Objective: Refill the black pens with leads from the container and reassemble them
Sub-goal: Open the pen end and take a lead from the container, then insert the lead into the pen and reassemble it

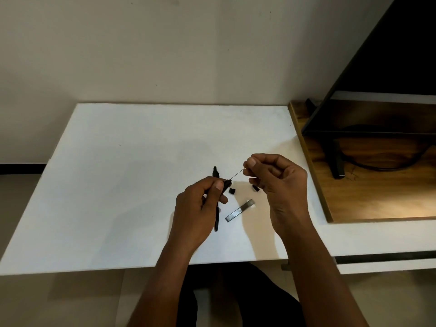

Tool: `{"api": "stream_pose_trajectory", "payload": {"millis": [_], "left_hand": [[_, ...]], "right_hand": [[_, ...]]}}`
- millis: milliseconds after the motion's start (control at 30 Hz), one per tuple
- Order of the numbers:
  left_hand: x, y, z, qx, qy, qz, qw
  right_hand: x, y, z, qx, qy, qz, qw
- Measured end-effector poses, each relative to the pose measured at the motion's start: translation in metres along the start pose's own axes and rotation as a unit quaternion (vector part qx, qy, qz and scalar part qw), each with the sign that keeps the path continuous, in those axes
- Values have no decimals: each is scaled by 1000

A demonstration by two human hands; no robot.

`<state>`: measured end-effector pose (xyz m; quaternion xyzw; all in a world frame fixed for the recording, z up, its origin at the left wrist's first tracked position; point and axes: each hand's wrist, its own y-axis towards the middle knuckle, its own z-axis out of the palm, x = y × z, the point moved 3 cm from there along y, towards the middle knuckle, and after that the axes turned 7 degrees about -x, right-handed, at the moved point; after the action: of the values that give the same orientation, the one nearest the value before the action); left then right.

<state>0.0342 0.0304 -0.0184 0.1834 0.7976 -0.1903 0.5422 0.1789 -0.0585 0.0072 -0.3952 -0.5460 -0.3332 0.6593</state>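
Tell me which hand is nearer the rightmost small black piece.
Right. The right hand, pinching the lead, is just beside the piece; the left hand, gripping a pen, is farther left.

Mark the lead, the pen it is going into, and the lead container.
lead [236,174], head view, middle of its bare stretch.
pen [227,183], head view, the exposed end where the lead enters.
lead container [240,210], head view, middle of its flat body.
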Motion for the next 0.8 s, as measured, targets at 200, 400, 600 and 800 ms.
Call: {"api": "stream_pose_trajectory", "payload": {"millis": [200, 400, 600, 800], "left_hand": [[-1, 0, 1, -7, -6, -5, 1000], [-4, -1, 1, -4, -17, -4, 1000], [-4, 0, 0, -3, -17, -1, 1000], [-5, -1, -1, -2, -21, -3, 1000]], "right_hand": [[3, 3, -6, -20, 32, 12, 999], [-1, 2, -4, -3, 33, 21, 999], [-2, 1, -2, 0, 39, 23, 999], [-3, 2, -3, -3, 43, 25, 999]]}}
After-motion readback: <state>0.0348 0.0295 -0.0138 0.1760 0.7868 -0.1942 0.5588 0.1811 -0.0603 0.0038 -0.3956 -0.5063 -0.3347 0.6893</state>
